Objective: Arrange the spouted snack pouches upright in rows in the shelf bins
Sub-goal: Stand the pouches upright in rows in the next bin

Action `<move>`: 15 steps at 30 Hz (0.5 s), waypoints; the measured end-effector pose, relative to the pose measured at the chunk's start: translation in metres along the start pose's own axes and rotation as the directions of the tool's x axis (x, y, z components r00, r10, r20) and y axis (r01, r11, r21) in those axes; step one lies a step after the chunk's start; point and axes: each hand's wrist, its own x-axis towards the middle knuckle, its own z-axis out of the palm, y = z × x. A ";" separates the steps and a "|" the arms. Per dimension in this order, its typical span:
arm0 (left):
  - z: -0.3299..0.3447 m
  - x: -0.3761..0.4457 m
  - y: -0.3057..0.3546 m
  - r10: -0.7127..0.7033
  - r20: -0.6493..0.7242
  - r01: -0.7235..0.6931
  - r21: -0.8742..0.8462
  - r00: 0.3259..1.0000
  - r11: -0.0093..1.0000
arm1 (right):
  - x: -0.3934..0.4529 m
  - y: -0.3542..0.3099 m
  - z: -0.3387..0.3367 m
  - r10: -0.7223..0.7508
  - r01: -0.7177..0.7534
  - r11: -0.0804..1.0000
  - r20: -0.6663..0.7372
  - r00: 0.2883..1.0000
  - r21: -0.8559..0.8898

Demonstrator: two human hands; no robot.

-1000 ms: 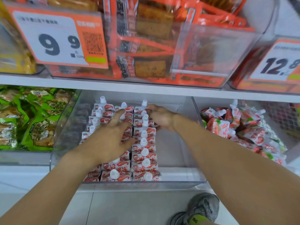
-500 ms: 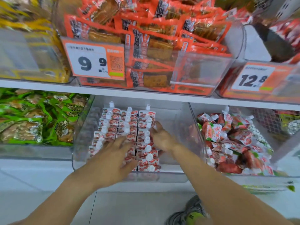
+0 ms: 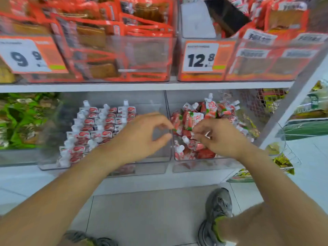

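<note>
Red-and-white spouted pouches [image 3: 99,125] stand upright in three rows in the left clear bin [image 3: 159,162] on the lower shelf. The right clear bin [image 3: 204,166] holds a jumbled heap of strawberry-print spouted pouches [image 3: 209,110]. My left hand [image 3: 142,135] hovers over the bare right side of the left bin, fingers loosely curved, holding nothing. My right hand [image 3: 220,137] is over the heap in the right bin with its fingers curled down among the pouches. Motion blur hides whether it grips one.
The upper shelf carries clear bins of orange snack packs [image 3: 110,50] with price tags 9.9 [image 3: 26,55] and 12.8 [image 3: 200,57]. Green packs [image 3: 21,121] lie left of the bins. A grey shelf upright [image 3: 287,112] slants at the right. My shoe [image 3: 218,210] is on the tiled floor.
Both hands have left the upright rows in the left bin and moved right. My right hand now reaches into the jumbled right bin. The view has swung right.
</note>
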 end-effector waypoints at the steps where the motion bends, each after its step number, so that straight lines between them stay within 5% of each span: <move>1: 0.010 0.018 0.010 0.013 0.078 -0.012 -0.009 0.997 1.000 | 0.003 0.017 -0.003 0.038 -0.037 0.999 0.034 0.999 -0.021; 4: 0.038 0.070 0.025 -0.006 0.397 -0.042 0.112 0.918 0.993 | 0.014 0.053 -0.010 0.057 -0.053 0.998 0.089 0.994 -0.041; 7: 0.057 0.111 0.020 -0.142 0.702 -0.125 0.315 0.697 0.941 | 0.015 0.069 -0.012 0.024 -0.023 1.000 0.090 0.996 -0.014; 12: 0.061 0.134 0.011 -0.177 0.874 -0.217 0.300 0.452 0.929 | 0.003 0.072 -0.010 -0.039 0.045 0.998 0.163 0.986 -0.033; 15: 0.061 0.127 0.009 -0.121 0.876 -0.235 0.254 0.467 0.938 | 0.002 0.066 -0.004 -0.046 0.074 0.985 0.176 0.983 -0.158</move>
